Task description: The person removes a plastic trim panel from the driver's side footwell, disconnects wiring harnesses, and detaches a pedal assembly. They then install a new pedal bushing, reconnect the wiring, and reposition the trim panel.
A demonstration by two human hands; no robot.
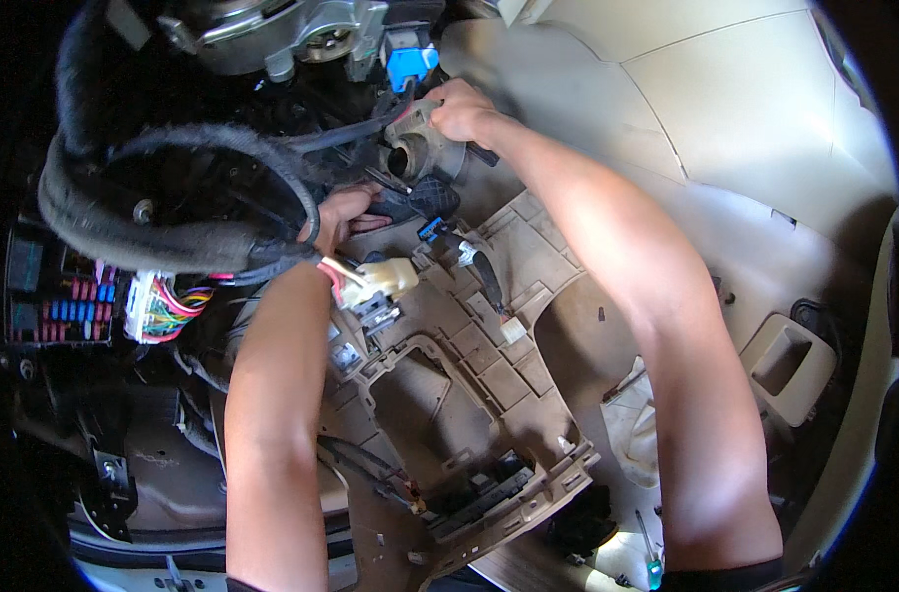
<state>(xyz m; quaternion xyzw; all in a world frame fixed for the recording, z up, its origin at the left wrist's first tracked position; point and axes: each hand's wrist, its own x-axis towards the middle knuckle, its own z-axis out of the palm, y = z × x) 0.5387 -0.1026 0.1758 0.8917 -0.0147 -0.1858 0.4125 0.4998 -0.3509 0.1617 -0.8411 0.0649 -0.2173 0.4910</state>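
Observation:
My right hand [461, 111] is closed around the upper edge of a beige, rounded plastic cover [431, 148] with a round hole in it. Lower and to the left, my left hand [346, 214] reaches in among the wiring. Its thumb and fingers close about a black cloth-taped wire bundle [398, 205]; part of that grip is hidden. A blue connector [431, 229] lies just right of the bundle. Above the cover sits a bright blue plug [410, 67]. Near my left wrist hangs a cream connector [390, 278] with red and white wires.
A large beige trim panel [499, 365] with openings lies below my hands. Thick black wiring [163, 242] loops at left, beside a fuse box [74, 306] and a white multi-wire connector [153, 306]. A metal bracket assembly [291, 35] is above. A screwdriver [652, 567] lies at lower right.

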